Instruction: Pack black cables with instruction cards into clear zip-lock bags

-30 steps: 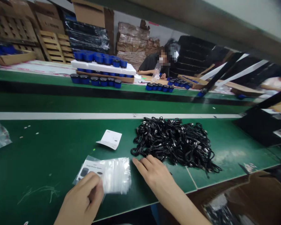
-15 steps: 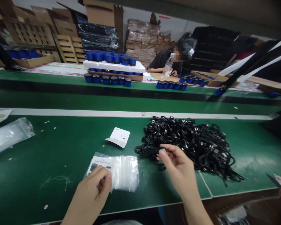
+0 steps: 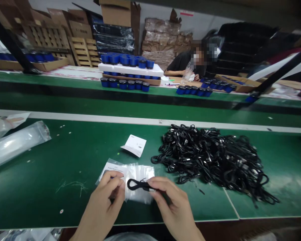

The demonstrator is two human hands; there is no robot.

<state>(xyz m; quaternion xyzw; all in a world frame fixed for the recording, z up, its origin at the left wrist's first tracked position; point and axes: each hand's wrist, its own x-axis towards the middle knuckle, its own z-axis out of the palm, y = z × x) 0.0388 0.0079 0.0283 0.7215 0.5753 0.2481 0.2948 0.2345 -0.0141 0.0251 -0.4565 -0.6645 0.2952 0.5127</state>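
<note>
I read the right hand (image 3: 174, 201) clamped on a looped black cable (image 3: 142, 184), held just above the clear zip bags (image 3: 140, 174), which the left hand (image 3: 106, 190) pinches at their edge. Caution: a loose loop may snag the film, or slip toward the cable heap (image 3: 210, 160) if finger pressure eases

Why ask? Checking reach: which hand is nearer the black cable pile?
Right hand pinching a looped black cable, just below the black cable pile, apart from it. Left hand, farther left, over the clear plastic bags.
</note>
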